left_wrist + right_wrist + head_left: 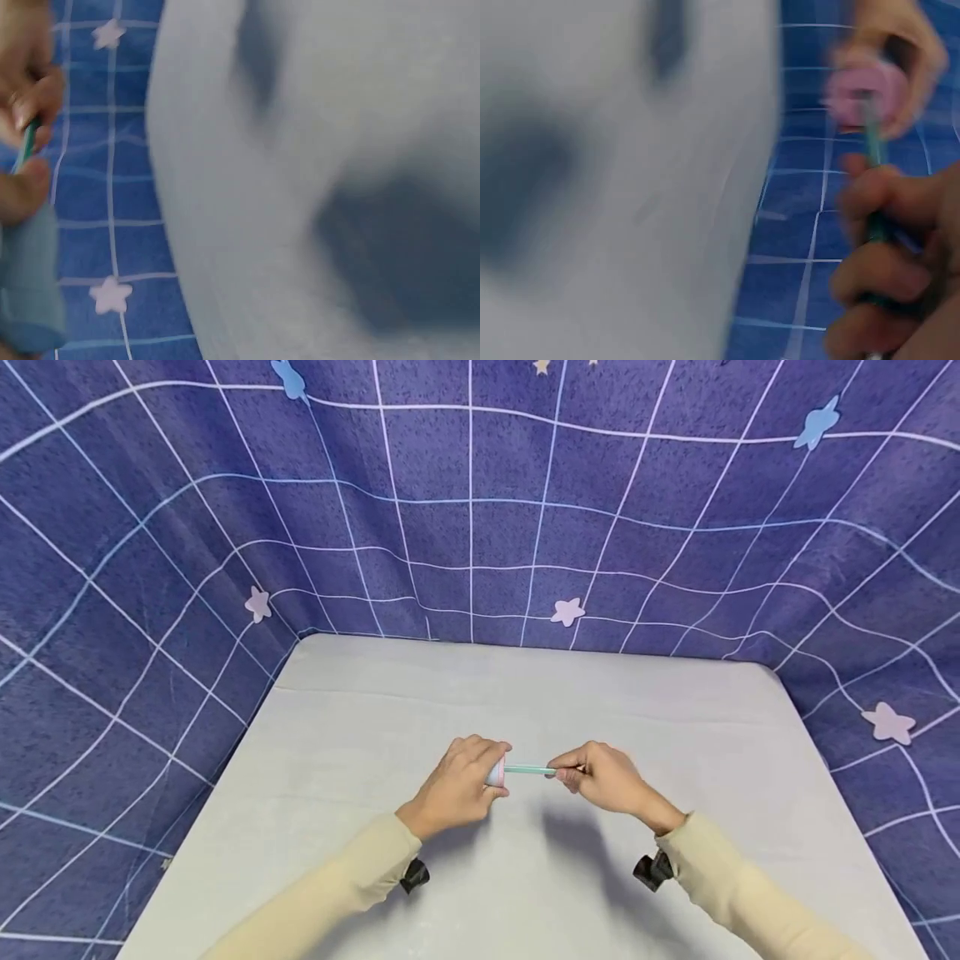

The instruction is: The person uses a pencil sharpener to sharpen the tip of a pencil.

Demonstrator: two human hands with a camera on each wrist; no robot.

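My left hand (459,781) grips a light-blue cylindrical pencil sharpener (496,772), thumb and fingers around its sides. A thin green pencil (529,769) runs from the sharpener's end to my right hand (606,778), which pinches it between thumb and fingers. The right wrist view shows the sharpener's round pink end (891,88), with the pencil (874,146) tip in its central hole and curled fingers around the shaft. At the left edge of the left wrist view, the blue sharpener body (31,274) hangs below the thumb. Both hands are held above the table.
A white-covered table (360,710) lies beneath the hands, with their shadows on it. Blue grid-patterned curtains (435,543) with star shapes enclose the back and both sides. Small dark cameras (654,870) sit at the wrists.
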